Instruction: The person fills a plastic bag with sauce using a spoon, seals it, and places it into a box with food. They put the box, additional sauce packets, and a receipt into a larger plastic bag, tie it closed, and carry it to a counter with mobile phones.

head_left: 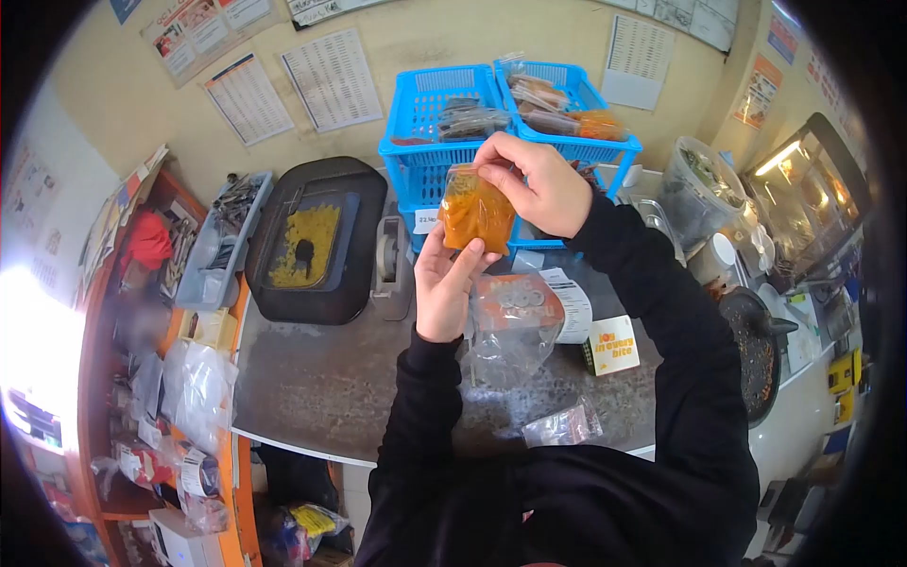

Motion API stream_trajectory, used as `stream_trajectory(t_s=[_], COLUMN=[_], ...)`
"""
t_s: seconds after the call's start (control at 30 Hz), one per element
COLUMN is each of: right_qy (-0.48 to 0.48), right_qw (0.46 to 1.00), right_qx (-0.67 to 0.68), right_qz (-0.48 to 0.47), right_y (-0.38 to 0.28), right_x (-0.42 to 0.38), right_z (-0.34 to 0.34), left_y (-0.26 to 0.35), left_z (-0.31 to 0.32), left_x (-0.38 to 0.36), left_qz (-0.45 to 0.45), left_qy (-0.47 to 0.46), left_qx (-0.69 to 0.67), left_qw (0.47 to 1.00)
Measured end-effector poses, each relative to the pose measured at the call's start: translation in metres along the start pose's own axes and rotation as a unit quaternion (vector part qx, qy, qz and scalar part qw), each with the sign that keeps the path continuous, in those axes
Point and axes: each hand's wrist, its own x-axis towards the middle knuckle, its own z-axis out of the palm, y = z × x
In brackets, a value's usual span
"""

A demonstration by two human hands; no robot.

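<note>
Between my two hands, above the table, is a small clear zip bag of orange sauce (477, 210). My left hand (452, 283) grips its lower edge between thumb and fingers. At the bag's top edge my right hand (537, 184) pinches the zip strip. Right behind the hands stand stacked blue plastic baskets (402, 118), holding dark packets and more orange sachets (601, 124). Below the bag, on the table, lie a clear plastic bag with an orange printed label (515, 307) and a white printed paper slip (571, 307).
Left of my hands are a black tray with a yellow-filled container (316, 236) and a tape dispenser (389, 260). A small white and yellow box (614, 347) and a plastic packet (565, 425) lie on the dark table (312, 378). A bucket (701, 175) and a black pan (756, 350) stand right.
</note>
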Motion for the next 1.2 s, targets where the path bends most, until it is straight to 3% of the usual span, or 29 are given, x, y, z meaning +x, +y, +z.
stream_trajectory(t_s=[0.13,0.5,0.73,0.9,0.93,1.03,1.07,1.1,1.17,1.2], right_qy=[-0.034,-0.105,-0.121,-0.234,-0.251,-0.218,-0.216,-0.214,-0.189,-0.176], right_qw=[0.993,0.980,0.970,0.916,0.906,0.863,0.839,0.851,0.803,0.800], right_qx=[0.105,0.134,0.188,0.238,0.242,0.340,0.365,0.363,0.433,0.443], right_qz=[0.030,0.099,0.099,0.224,0.242,0.304,0.341,0.314,0.363,0.364], right_y=[-0.018,-0.056,-0.066,-0.052,-0.047,-0.021,-0.018,-0.010,-0.019,-0.018], right_x=[-0.007,-0.028,-0.035,-0.061,-0.077,-0.142,-0.162,-0.181,-0.201,-0.209], right_z=[-0.022,-0.061,-0.075,-0.078,-0.069,-0.023,-0.009,0.006,0.020,0.024], left_y=[0.003,-0.001,-0.002,-0.011,-0.016,-0.037,-0.045,-0.053,-0.070,-0.077], left_z=[0.023,0.055,0.063,0.052,0.042,0.036,0.022,0.015,0.013,0.014], left_x=[-0.014,-0.044,-0.055,-0.071,-0.078,-0.108,-0.113,-0.120,-0.134,-0.137], left_qz=[0.030,0.077,0.053,0.005,-0.021,0.086,0.193,0.145,0.045,0.026], left_qy=[0.008,-0.002,-0.023,-0.025,-0.021,0.062,0.020,-0.001,-0.042,-0.018], left_qx=[0.009,0.042,0.044,0.020,0.039,0.231,0.474,0.453,0.404,0.341], left_qw=[0.999,0.996,0.997,0.999,0.999,0.967,0.859,0.880,0.913,0.939])
